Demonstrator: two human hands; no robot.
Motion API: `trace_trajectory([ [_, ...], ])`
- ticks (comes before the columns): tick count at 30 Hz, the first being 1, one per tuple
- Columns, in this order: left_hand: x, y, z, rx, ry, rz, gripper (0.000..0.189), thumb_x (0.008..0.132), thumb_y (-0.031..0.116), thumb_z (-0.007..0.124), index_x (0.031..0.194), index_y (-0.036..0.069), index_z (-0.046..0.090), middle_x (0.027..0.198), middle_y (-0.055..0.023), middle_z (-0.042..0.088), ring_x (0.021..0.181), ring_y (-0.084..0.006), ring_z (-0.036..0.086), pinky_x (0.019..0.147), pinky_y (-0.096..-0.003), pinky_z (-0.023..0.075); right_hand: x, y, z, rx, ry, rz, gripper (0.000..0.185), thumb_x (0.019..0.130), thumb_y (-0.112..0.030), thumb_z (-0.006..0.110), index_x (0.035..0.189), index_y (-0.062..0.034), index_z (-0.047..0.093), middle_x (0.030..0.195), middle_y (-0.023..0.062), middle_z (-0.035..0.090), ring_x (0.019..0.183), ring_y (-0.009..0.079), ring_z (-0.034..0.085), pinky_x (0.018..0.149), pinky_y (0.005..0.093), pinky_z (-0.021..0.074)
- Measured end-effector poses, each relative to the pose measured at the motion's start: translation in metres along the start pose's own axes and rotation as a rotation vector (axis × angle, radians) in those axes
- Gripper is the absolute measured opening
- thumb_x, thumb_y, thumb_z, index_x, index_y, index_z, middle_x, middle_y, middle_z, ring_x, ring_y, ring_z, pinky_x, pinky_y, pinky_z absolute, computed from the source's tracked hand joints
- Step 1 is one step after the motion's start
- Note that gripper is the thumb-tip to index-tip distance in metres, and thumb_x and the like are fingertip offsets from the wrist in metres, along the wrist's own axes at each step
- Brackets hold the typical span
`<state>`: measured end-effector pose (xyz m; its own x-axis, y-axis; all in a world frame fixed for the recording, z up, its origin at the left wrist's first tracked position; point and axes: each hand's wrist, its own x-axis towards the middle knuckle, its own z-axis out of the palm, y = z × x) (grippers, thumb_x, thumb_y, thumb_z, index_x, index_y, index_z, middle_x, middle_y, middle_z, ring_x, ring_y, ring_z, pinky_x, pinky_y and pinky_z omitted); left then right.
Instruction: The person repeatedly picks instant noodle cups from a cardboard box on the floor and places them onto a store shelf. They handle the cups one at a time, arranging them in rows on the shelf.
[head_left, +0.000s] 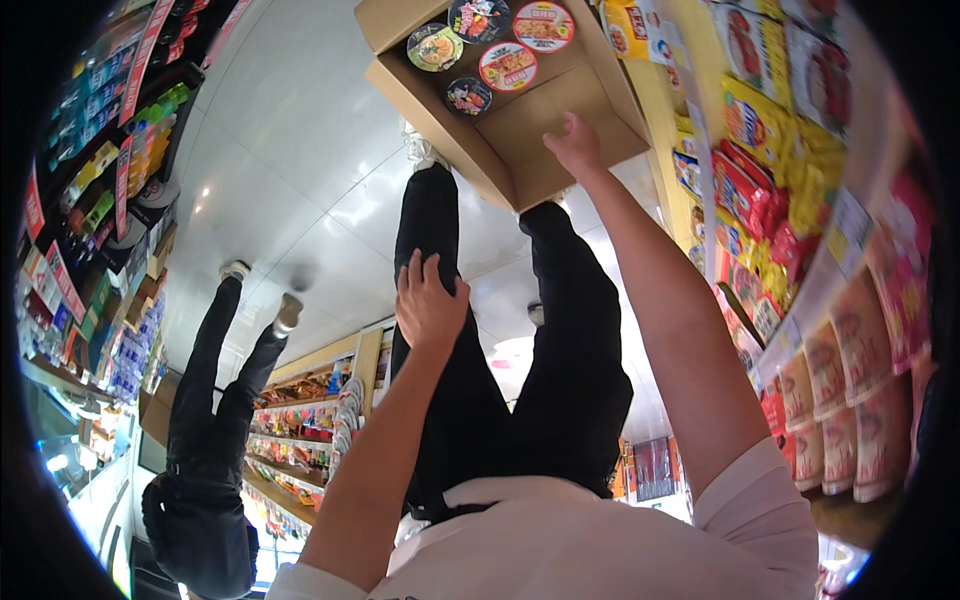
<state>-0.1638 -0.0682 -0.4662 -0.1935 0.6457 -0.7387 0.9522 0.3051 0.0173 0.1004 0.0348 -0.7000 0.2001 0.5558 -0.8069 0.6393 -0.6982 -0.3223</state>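
Note:
An open cardboard box (551, 112) sits on the floor before my feet. Several lidded instant noodle cups fill its far left part: a green-lidded cup (435, 48), dark-lidded cups (469, 97) and red-rimmed cups (508, 66). Over the bare near right part of the box hovers my right hand (577, 146), with its index finger and thumb apart and nothing seen in it. My left hand (431, 304) rests on my left thigh in black trousers (427, 225), fingers spread, holding nothing.
Shelves of bagged snacks (757, 187) and tubs (855, 375) rise close on my right. A drinks shelf (120, 150) stands at the left. Another person (210, 450) in dark clothes stands behind on the left. Glossy floor tiles (277, 135) lie between.

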Motion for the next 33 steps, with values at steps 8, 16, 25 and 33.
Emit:
trace_trajectory([
  [8,0.017,0.009,-0.014,-0.004,-0.04,0.004,0.036,0.081,0.026,0.072,0.115,0.012,0.074,0.14,-0.0089,0.064,0.132,-0.0399,0.055,0.107,-0.0528,0.049,0.109,-0.034,0.075,0.067,0.179,0.201,0.104,0.068,-0.049,0.092,0.143,0.0086,0.048,0.138,0.0264,0.061,0.126,0.0346,0.063,0.103,0.0408,0.0535],
  [16,0.026,0.003,-0.021,-0.023,-0.065,-0.013,0.025,0.08,0.023,0.074,0.102,0.013,0.078,0.137,-0.0075,0.066,0.131,-0.0399,0.057,0.103,-0.0518,0.0526,0.171,-0.057,0.122,0.288,0.236,0.465,0.125,0.054,-0.055,0.099,0.143,0.0049,0.035,0.14,0.0247,0.049,0.125,0.0342,0.057,0.104,0.0438,0.0535],
  [25,0.034,0.002,-0.032,0.036,-0.063,0.032,0.021,0.08,0.021,0.075,0.099,0.013,0.077,0.134,-0.0049,0.067,0.128,-0.0377,0.059,0.096,-0.0466,0.0571,0.172,-0.1,0.108,0.378,0.203,0.753,0.141,0.051,-0.063,0.097,0.149,0.0006,0.019,0.147,0.0258,0.041,0.134,0.0402,0.051,0.106,0.0478,0.0535],
  [33,0.032,-0.002,-0.028,0.021,-0.019,0.062,0.021,0.08,0.019,0.075,0.099,0.011,0.076,0.13,-0.0082,0.068,0.124,-0.0414,0.061,0.094,-0.047,0.0581,0.157,-0.101,0.093,0.357,0.192,0.775,0.14,0.053,-0.06,0.096,0.153,-0.0009,0.018,0.148,0.0256,0.039,0.135,0.0396,0.05,0.106,0.0468,0.0536],
])
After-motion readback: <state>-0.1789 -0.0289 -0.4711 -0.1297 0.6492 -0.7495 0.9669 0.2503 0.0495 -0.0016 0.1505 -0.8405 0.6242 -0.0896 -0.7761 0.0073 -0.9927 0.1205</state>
